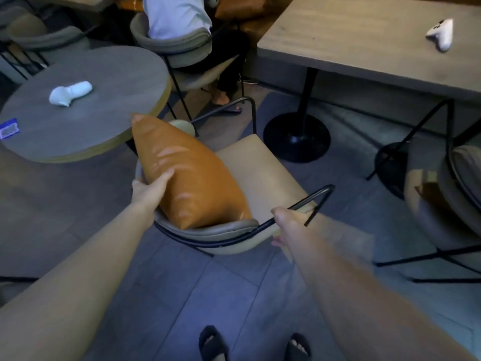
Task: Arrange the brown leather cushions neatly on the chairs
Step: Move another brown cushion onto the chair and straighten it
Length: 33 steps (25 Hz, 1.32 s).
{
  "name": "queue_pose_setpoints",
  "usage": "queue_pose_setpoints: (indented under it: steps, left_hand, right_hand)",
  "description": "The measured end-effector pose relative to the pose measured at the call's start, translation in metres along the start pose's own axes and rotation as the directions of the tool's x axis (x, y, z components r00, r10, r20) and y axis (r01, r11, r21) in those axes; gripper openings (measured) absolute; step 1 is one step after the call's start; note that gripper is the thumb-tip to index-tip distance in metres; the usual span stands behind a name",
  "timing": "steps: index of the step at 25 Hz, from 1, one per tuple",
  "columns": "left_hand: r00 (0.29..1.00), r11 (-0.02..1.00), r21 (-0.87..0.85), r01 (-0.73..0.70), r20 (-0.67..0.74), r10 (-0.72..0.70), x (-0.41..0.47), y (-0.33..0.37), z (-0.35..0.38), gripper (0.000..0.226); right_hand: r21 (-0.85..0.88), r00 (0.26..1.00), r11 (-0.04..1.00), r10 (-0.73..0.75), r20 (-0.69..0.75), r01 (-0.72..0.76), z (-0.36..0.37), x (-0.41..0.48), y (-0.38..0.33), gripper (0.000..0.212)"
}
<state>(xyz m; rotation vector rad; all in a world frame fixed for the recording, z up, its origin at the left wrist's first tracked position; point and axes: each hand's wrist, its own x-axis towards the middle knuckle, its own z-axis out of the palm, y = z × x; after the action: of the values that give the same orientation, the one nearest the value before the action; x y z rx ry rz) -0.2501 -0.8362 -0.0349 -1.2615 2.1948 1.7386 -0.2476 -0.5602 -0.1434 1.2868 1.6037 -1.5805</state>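
A brown leather cushion (182,175) leans upright against the curved backrest of a beige chair (263,173) right in front of me. My left hand (149,190) grips the cushion's left edge, thumb on its front face. My right hand (286,222) is closed around the chair's black metal frame where the backrest meets the right armrest. More brown cushions (242,6) lie on a bench at the top of the view.
A round grey table (109,121) with a white controller (70,93) stands at left. A rectangular table (364,40) carries another controller (441,33). A seated person (179,16) occupies a chair behind. Another chair (447,194) is at right. My feet (255,346) stand on tiles.
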Motion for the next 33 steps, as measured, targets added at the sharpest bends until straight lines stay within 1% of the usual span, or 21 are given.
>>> queue_pose_setpoints:
  steps: [1, 3, 6, 8, 9, 11, 13, 14, 15, 17, 18, 19, 21, 22, 24, 26, 28, 29, 30, 31, 33]
  left_hand:
    - [1.0, 1.0, -0.015, 0.011, 0.024, -0.01, 0.009, -0.004, -0.001, 0.12]
    - [0.998, 0.999, -0.044, 0.028, 0.063, -0.025, 0.022, -0.008, -0.003, 0.127]
    - [0.995, 0.995, -0.088, 0.039, 0.094, -0.03, 0.044, -0.003, -0.004, 0.134]
    - [0.995, 0.992, -0.103, 0.066, 0.079, -0.058, 0.057, -0.001, -0.006, 0.134]
    - [0.995, 0.991, -0.105, 0.083, 0.07, -0.076, 0.061, -0.001, -0.007, 0.136]
    - [0.992, 0.988, -0.097, 0.117, 0.054, -0.112, 0.068, -0.007, -0.008, 0.145]
    - [0.99, 0.987, -0.088, 0.131, 0.063, -0.126, 0.069, -0.01, -0.002, 0.143]
    - [0.988, 0.987, -0.084, 0.141, 0.07, -0.135, 0.07, -0.011, 0.002, 0.144]
    - [0.987, 0.986, -0.078, 0.148, 0.079, -0.142, 0.07, -0.01, 0.007, 0.149]
    - [0.983, 0.987, -0.055, 0.151, 0.111, -0.145, 0.07, -0.007, 0.019, 0.167]
    - [0.981, 0.988, -0.036, 0.152, 0.127, -0.147, 0.068, -0.006, 0.025, 0.172]
    - [0.979, 0.988, -0.024, 0.15, 0.141, -0.146, 0.066, -0.005, 0.033, 0.173]
    - [0.972, 0.987, -0.014, 0.161, 0.173, -0.156, 0.064, -0.001, 0.055, 0.167]
    - [0.968, 0.986, -0.01, 0.167, 0.189, -0.162, 0.061, 0.001, 0.067, 0.161]
    - [0.966, 0.987, -0.024, 0.16, 0.209, -0.151, 0.057, 0.004, 0.089, 0.145]
    - [0.964, 0.984, -0.056, 0.17, 0.218, -0.155, 0.055, 0.007, 0.11, 0.132]
    - [0.962, 0.978, -0.093, 0.187, 0.221, -0.163, 0.052, 0.012, 0.13, 0.127]
    - [0.962, 0.975, -0.11, 0.195, 0.216, -0.168, 0.05, 0.016, 0.142, 0.125]
    - [0.961, 0.969, -0.128, 0.21, 0.211, -0.18, 0.048, 0.019, 0.153, 0.124]
    - [0.96, 0.963, -0.148, 0.224, 0.206, -0.192, 0.046, 0.024, 0.162, 0.123]
    - [0.958, 0.957, -0.171, 0.233, 0.21, -0.195, 0.043, 0.031, 0.179, 0.121]
  right_hand:
    - [0.008, 1.0, 1.0, 0.002, -0.003, -0.002, 0.004, 0.007, 0.004, 0.058]
    - [0.024, 0.999, 0.999, -0.029, 0.029, 0.029, 0.011, 0.014, 0.01, 0.03]
    - [0.148, 0.995, 0.984, -0.097, -0.016, 0.099, 0.019, 0.024, 0.015, 0.003]
    - [0.208, 0.988, 0.966, -0.148, -0.036, 0.153, 0.018, 0.027, 0.017, 0.008]
    - [0.205, 0.984, 0.962, -0.175, -0.04, 0.179, 0.016, 0.029, 0.017, 0.008]
    - [0.178, 0.977, 0.961, -0.208, -0.047, 0.213, 0.011, 0.03, 0.016, 0.018]
    - [0.156, 0.973, 0.961, -0.222, -0.06, 0.229, 0.004, 0.035, 0.01, 0.024]
    - [0.152, 0.971, 0.96, -0.229, -0.065, 0.236, 0.0, 0.038, 0.003, 0.023]
    - [0.137, 0.966, 0.957, -0.247, -0.08, 0.256, -0.006, 0.042, -0.005, 0.021]
    - [0.133, 0.956, 0.949, -0.272, -0.107, 0.285, -0.021, 0.051, -0.024, 0.017]
    - [0.132, 0.948, 0.942, -0.292, -0.125, 0.308, -0.028, 0.057, -0.029, 0.02]
    - [0.116, 0.934, 0.933, -0.321, -0.158, 0.34, -0.031, 0.059, -0.032, 0.028]
    - [0.08, 0.886, 0.902, -0.394, -0.243, 0.424, -0.034, 0.059, -0.027, 0.052]
    - [0.07, 0.864, 0.885, -0.428, -0.266, 0.46, -0.033, 0.058, -0.021, 0.06]
    - [0.077, 0.837, 0.862, -0.459, -0.298, 0.5, -0.039, 0.065, -0.02, 0.063]
    - [0.129, 0.864, 0.873, -0.426, -0.269, 0.471, -0.06, 0.084, -0.04, 0.063]
    - [0.223, 0.919, 0.895, -0.352, -0.177, 0.386, -0.08, 0.091, -0.061, 0.06]
    - [0.236, 0.93, 0.902, -0.333, -0.154, 0.362, -0.083, 0.092, -0.066, 0.057]
    - [0.231, 0.924, 0.898, -0.34, -0.174, 0.374, -0.08, 0.091, -0.065, 0.059]
    - [0.237, 0.908, 0.883, -0.36, -0.213, 0.405, -0.072, 0.084, -0.062, 0.066]
    - [0.29, 0.883, 0.837, -0.414, -0.22, 0.465, -0.047, 0.064, -0.057, 0.087]
